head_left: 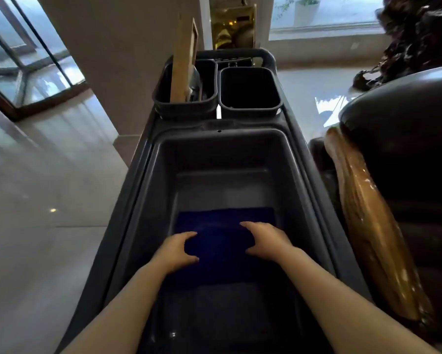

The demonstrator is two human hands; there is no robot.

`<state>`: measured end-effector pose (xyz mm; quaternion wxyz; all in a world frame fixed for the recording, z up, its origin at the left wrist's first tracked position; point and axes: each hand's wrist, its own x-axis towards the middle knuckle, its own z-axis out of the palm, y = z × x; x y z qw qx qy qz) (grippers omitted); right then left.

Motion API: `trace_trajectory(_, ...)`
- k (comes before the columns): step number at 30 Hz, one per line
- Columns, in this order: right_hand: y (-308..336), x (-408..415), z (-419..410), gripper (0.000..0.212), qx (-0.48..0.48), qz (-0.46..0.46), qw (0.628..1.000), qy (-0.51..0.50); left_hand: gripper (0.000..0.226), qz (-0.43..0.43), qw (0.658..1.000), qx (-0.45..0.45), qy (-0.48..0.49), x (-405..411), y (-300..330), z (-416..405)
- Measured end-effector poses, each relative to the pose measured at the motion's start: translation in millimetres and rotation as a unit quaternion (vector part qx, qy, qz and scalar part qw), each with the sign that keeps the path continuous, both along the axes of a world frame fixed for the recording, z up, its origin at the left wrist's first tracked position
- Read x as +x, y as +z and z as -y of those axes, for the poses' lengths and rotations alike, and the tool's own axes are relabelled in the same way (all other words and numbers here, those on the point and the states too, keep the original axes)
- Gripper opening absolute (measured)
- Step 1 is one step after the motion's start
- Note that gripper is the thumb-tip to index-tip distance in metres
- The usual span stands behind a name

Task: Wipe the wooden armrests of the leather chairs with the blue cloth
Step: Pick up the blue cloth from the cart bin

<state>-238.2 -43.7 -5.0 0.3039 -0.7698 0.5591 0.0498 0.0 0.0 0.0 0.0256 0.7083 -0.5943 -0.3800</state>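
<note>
A folded blue cloth [222, 226] lies flat on the bottom of a deep grey cart bin [222, 149]. My left hand [176, 250] rests on the cloth's left part, fingers and thumb spread around a fold. My right hand [267, 241] lies on its right part, fingers also curved and apart. Neither hand has lifted the cloth. To the right of the cart stands a dark leather chair [403, 139] with a glossy wooden armrest [362, 226] running along its near side.
Two small black tubs sit at the cart's far end: the left one [163, 98] holds a wooden handle [182, 60], the right one [249, 90] looks empty. A beige pillar [107, 60] stands left of the cart. Polished tile floor [36, 200] spreads left.
</note>
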Motion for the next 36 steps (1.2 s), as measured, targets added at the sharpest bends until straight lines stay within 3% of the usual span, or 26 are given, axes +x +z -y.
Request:
trace_trajectory(6, -27.0, -1.7, -13.7, 0.057, -0.049, -0.011, 0.998, -0.027, 0.062, -0.009, 0.991, -0.072, 0.109, -8.1, -30.0, -18.5)
trace_trajectory(15, -36.2, 7.5, -12.0, 0.037, -0.123, 0.017, 0.990, -0.064, 0.039, -0.042, 0.978, -0.136, 0.150, -3.1, -41.4, -8.5)
trace_trajectory(22, -37.4, 9.4, -7.7, 0.018, -0.081, 0.047, 0.989, -0.114, 0.021, -0.058, 0.976, -0.124, 0.167, -1.7, -50.0, -9.7)
trace_trajectory(26, -35.3, 6.2, -4.9, 0.010, -0.002, 0.095, 0.981, -0.171, 0.022, -0.066, 0.977, -0.103, 0.172, 0.1, -44.8, -8.5)
trace_trajectory(31, -33.9, -0.1, -6.7, 0.011, -0.004, 0.123, 0.973, -0.195, 0.018, -0.045, 0.985, -0.117, 0.120, 2.2, -38.9, -9.2)
trace_trajectory(34, -39.8, 1.9, -11.6, 0.036, -0.092, 0.027, 0.991, -0.098, 0.051, 0.002, 0.991, -0.120, 0.057, -2.8, -42.9, -9.0)
trace_trajectory(36, -41.3, 3.1, -10.7, 0.042, -0.111, 0.010, 0.991, -0.073, 0.051, 0.003, 0.989, -0.130, 0.075, -4.2, -44.2, -7.2)
